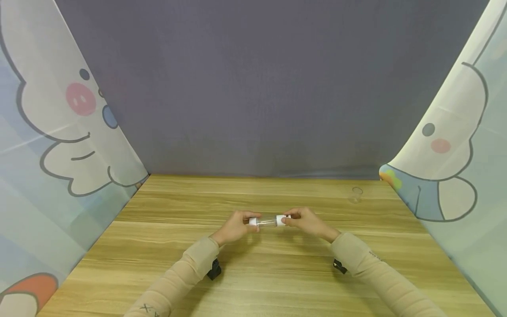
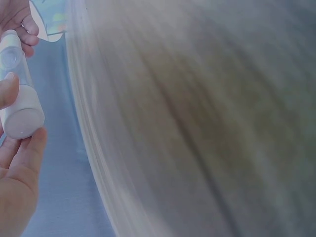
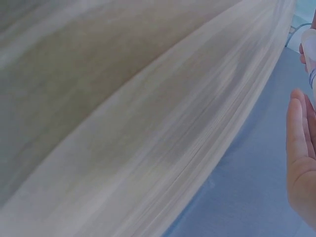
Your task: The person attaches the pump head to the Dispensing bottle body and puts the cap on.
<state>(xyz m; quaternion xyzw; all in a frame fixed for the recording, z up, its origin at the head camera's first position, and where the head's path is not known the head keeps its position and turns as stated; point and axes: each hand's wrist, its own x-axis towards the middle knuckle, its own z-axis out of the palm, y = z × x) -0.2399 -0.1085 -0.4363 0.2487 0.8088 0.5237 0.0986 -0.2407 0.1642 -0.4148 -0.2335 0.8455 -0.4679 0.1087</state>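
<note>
Left hand (image 1: 235, 226) pinches tube (image 1: 266, 223) by one white end; right hand (image 1: 307, 221) pinches the other; cup (image 1: 356, 196) stands beyond right fingers, well apart.

left arm (image 1: 180, 274): extended forward, angled inward | left hand (image 1: 236, 226): thumb and fingers pinching | right arm (image 1: 382, 276): extended, angled inward | right hand (image 1: 309, 223): pinching, opposite left hand

A yellowish-brown wood-grain table (image 1: 257, 277) carries one small transparent cup (image 1: 355, 197), which stands near its far right corner, round rim uppermost.
</note>
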